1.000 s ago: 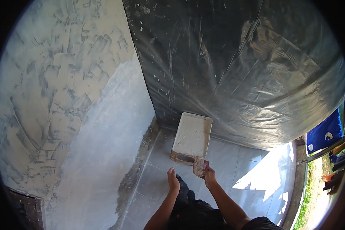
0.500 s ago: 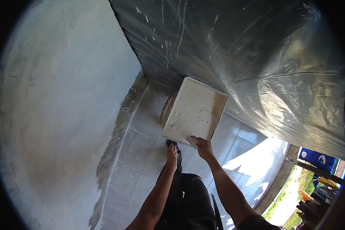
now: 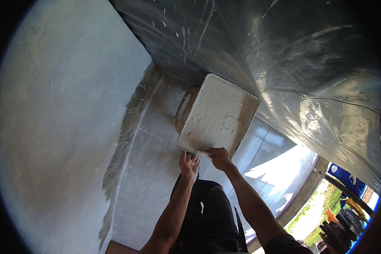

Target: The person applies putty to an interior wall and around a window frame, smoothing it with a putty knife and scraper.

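Note:
A rectangular tray [image 3: 255, 104] holds thick off-white paste [image 3: 216, 112] with small pits in its surface. At its near edge my right hand [image 3: 220, 158] is closed round a small flat whitish piece [image 3: 204, 153]. Paste coats that piece, and its exact kind cannot be made out. Just left of it, below the near corner, my left hand [image 3: 189, 164] has its fingers apart and pointing up at the rim. Whether those fingertips touch the tray is unclear.
Behind the tray stands a brown, paste-spattered support [image 3: 183, 112]. Splashed plastic sheeting [image 3: 292, 55] covers the far and right side. A pale wall [image 3: 72, 118] rises on the left, above grey floor tiles [image 3: 146, 150]. Bundled things [image 3: 347, 222] lie outside, lower right.
My left hand has moved up from beside my dark-clothed leg to the tray's near rim. The flat piece in my right hand has tilted and moved left along the edge.

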Demonstrator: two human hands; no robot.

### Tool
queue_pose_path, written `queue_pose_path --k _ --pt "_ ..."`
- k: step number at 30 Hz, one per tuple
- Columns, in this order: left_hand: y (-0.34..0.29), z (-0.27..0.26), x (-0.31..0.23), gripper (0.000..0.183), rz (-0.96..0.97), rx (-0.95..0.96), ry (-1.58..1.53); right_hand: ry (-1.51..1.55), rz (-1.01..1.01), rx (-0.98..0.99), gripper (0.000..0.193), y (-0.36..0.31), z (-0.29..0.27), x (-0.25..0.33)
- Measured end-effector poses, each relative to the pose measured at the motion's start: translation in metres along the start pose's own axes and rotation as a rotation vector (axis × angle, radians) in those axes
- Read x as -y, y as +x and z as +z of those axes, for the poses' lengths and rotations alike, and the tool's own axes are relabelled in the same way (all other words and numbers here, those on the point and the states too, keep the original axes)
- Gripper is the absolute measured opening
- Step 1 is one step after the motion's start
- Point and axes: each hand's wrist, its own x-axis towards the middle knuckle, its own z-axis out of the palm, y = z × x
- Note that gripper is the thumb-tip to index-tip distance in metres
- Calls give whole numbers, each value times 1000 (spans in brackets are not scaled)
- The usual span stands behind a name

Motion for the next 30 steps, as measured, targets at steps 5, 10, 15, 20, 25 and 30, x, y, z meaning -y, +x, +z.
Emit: queue_pose_path --k 5,10,15,20,25,30 --pt "0 3 3 91 -3 -24 -26 17 -83 35 35 6 -4 -19" --pt "11 -13 6 83 18 19 -8 59 -40 66 35 14 -9 -36" --pt "7 -26 -5 59 77 -83 82 533 245 264 34 11 -28 -48" --pt "-19 36 -11 39 158 -178 270 1248 54 291 25 -26 -51 -124" --pt "-46 60 -31 38 334 -111 314 1650 -395 321 28 -44 -74 -81" --pt "-73 99 -42 28 429 8 328 1635 -258 236 28 -47 -103 -46"
